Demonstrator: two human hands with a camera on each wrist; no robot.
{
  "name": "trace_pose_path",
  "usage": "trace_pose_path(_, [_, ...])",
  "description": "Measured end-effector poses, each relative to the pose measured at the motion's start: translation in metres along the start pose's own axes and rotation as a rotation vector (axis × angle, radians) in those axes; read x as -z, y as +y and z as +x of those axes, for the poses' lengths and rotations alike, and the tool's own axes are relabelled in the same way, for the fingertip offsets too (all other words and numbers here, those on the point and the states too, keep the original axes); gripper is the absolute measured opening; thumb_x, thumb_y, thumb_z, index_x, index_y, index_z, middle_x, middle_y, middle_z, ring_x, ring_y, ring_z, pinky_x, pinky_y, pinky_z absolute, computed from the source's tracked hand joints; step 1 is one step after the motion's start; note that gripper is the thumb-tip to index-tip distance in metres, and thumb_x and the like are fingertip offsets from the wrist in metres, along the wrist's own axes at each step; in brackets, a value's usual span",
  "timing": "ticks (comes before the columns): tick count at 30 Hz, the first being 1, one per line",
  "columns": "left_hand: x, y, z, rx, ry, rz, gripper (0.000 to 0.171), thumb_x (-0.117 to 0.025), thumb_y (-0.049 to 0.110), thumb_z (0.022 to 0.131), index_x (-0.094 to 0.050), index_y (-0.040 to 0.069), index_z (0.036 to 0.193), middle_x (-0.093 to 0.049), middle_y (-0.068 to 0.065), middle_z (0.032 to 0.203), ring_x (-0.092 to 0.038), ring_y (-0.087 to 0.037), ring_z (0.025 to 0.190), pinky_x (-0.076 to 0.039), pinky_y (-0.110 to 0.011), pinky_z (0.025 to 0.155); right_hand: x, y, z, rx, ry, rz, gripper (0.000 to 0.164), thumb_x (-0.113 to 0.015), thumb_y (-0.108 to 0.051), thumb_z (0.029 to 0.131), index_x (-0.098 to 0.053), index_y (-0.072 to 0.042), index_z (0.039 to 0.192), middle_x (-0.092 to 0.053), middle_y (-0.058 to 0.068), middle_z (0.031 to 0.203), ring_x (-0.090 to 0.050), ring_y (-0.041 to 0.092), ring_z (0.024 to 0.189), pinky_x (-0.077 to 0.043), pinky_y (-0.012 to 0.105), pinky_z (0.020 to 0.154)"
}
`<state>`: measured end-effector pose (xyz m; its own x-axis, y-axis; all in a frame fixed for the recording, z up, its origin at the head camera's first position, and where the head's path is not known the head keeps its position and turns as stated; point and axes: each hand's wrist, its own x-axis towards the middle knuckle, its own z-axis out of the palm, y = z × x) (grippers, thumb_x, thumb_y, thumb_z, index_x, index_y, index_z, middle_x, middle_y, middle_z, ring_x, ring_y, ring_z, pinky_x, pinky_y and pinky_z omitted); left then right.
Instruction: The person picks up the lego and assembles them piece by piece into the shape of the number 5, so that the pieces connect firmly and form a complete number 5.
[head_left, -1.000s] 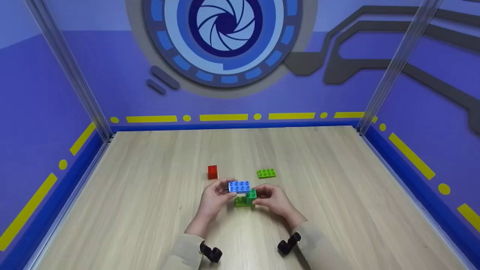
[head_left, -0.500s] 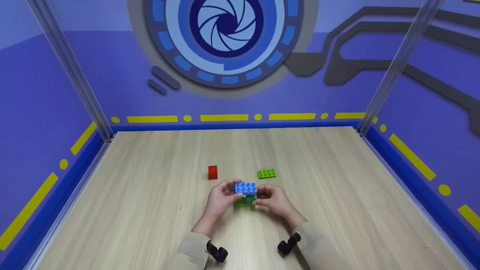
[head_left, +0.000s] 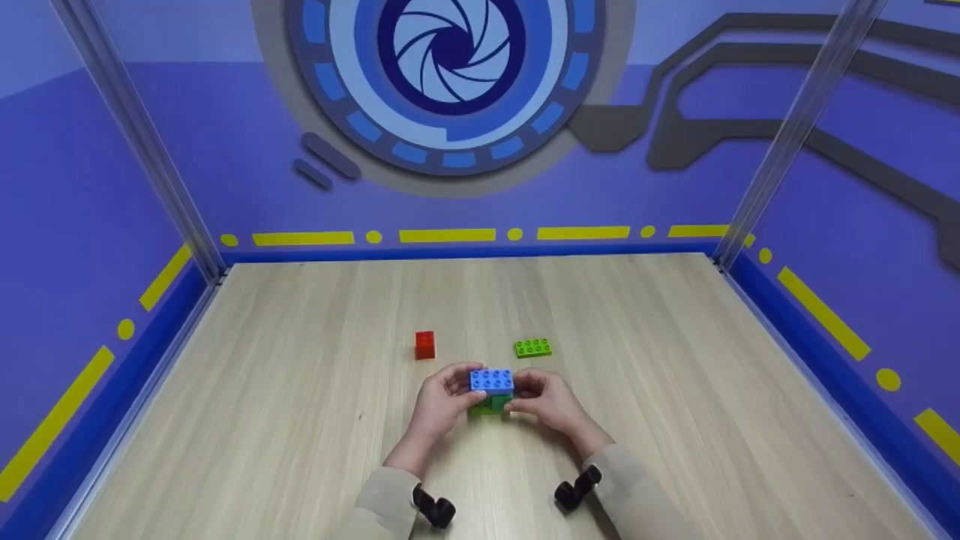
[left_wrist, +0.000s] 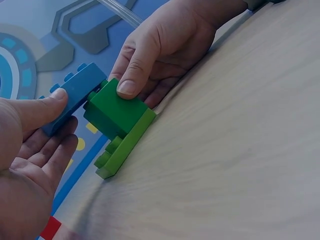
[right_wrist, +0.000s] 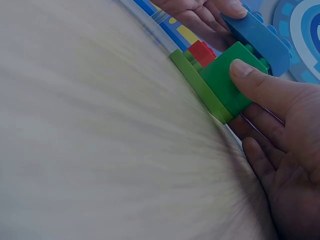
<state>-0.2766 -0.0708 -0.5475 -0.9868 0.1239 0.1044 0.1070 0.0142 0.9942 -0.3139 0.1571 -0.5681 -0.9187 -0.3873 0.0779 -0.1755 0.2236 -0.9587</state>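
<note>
Blue brick [head_left: 491, 380] in left hand's [head_left: 439, 406] pinch

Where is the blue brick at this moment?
In the head view, the blue brick is below the centre, in the left hand, directly over the green brick that the right hand holds.

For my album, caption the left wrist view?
Left hand holds blue rectangular plastic brick over boxy green plastic brick in right hand.

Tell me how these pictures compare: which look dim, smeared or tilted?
Head view: brightest, the blue brick showing distinct studs; left wrist: duller, tabletop steeply tilted, its grain smeared; right wrist: also dull and tilted, soft shadow beside the right hand.
</note>
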Motion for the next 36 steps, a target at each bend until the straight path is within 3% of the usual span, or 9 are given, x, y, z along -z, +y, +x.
trace_pose_path(6, [-0.0016,-0.0008,-0.0014,0.004,-0.006,-0.017,0.040,-0.075,-0.002,0.090,-0.066,-0.001,0.129,-0.069,-0.020,0.132,-0.066,-0.029,0.123,-0.056,-0.027,0.103,-0.0002,0.0002,0.0000,0.005,0.002,-0.009,0.042,-0.085,-0.006,0.083,-0.069,0.003,0.120,-0.073,0.020,0.120,-0.070,0.018,0.107,-0.059,0.029,0.097])
trace_pose_path(15, [-0.0009,-0.0025,-0.0021,-0.004,-0.008,-0.010,0.040,-0.076,0.000,0.090,-0.066,0.000,0.129,-0.068,-0.020,0.133,-0.066,-0.029,0.124,-0.056,-0.029,0.104,-0.0001,-0.0015,-0.0015,0.047,0.019,0.055,0.054,-0.085,-0.011,0.084,-0.065,0.002,0.133,-0.069,0.023,0.130,-0.070,0.026,0.115,-0.058,0.029,0.099])
trace_pose_path(21, [-0.0003,-0.0037,-0.0012,0.005,-0.007,0.003,0.041,-0.076,0.001,0.089,-0.066,0.001,0.129,-0.068,-0.020,0.134,-0.065,-0.030,0.126,-0.055,-0.032,0.106,0.0000,-0.0028,-0.0032,0.099,0.048,0.106,0.052,-0.082,-0.011,0.087,-0.065,0.001,0.135,-0.067,0.022,0.135,-0.069,0.012,0.116,-0.058,0.035,0.103])
trace_pose_path(24, [-0.0005,-0.0042,-0.0007,0.003,-0.008,0.006,0.041,-0.076,0.001,0.090,-0.067,0.001,0.129,-0.068,-0.020,0.133,-0.065,-0.030,0.126,-0.056,-0.031,0.105,-0.0001,-0.0035,-0.0040,0.100,0.067,0.099,0.048,-0.082,-0.011,0.088,-0.067,0.000,0.132,-0.069,0.021,0.133,-0.068,0.008,0.114,-0.058,0.031,0.101])
trace_pose_path(32, [-0.0012,-0.0059,-0.0004,0.012,-0.003,-0.008,0.042,-0.076,-0.002,0.089,-0.066,-0.001,0.129,-0.068,-0.022,0.132,-0.066,-0.030,0.124,-0.056,-0.027,0.103,-0.0015,-0.0048,-0.0041,0.060,0.090,0.070,0.042,-0.082,-0.013,0.088,-0.071,0.001,0.126,-0.072,0.023,0.126,-0.071,0.030,0.113,-0.057,0.018,0.089])
trace_pose_path(36, [-0.0008,-0.0058,-0.0003,0.013,0.002,-0.008,0.042,-0.076,-0.003,0.088,-0.066,-0.001,0.130,-0.068,-0.022,0.131,-0.066,-0.031,0.124,-0.056,-0.028,0.103,-0.0014,-0.0078,-0.0047,0.052,0.087,0.060,0.040,-0.081,-0.014,0.088,-0.071,0.000,0.125,-0.072,0.021,0.126,-0.070,0.032,0.113,-0.056,0.017,0.090])
